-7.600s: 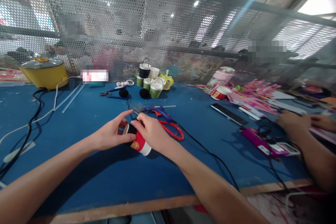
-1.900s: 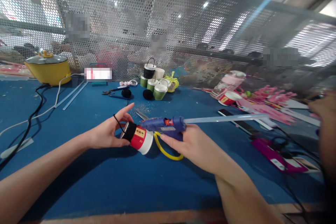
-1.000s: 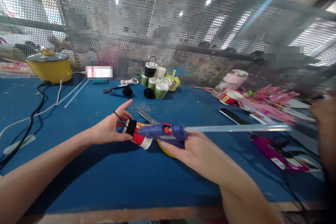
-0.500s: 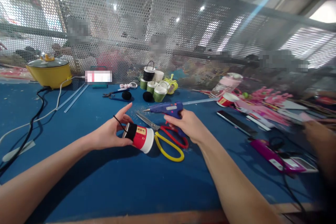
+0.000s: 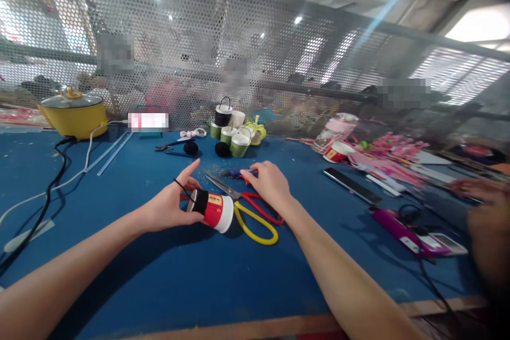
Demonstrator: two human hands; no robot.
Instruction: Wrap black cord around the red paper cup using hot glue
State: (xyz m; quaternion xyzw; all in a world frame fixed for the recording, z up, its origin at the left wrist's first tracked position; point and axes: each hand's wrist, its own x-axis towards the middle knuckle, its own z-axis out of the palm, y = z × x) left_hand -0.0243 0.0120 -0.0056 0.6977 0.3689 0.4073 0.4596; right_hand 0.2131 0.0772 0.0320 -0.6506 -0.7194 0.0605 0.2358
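Note:
My left hand (image 5: pixel 173 204) is closed round the base end of a small red and white paper cup (image 5: pixel 217 211). The cup lies tilted on its side, with a black band and a thin black cord loop at its base; my index finger points up, free of it. Beyond the scissors, my right hand (image 5: pixel 271 183) is wrapped over a blue hot glue gun (image 5: pixel 234 173), whose nozzle points left; most of its body is hidden beneath the hand. Scissors (image 5: pixel 257 223) with one red and one yellow handle lie open between the hands, blades toward the back left.
Several small cups (image 5: pixel 239 143), black pompoms (image 5: pixel 222 149) and pliers (image 5: pixel 177 149) stand or lie at the back. A yellow pot (image 5: pixel 77 117) is at left. A phone (image 5: pixel 353 186), purple device (image 5: pixel 406 231) and pink pieces lie right, near another person's hand (image 5: pixel 484 196).
My right hand has lowered the glue gun toward the table and turned over it, covering more of it. The left hand and cup stay nearly still. The other person's hand has shifted slightly.

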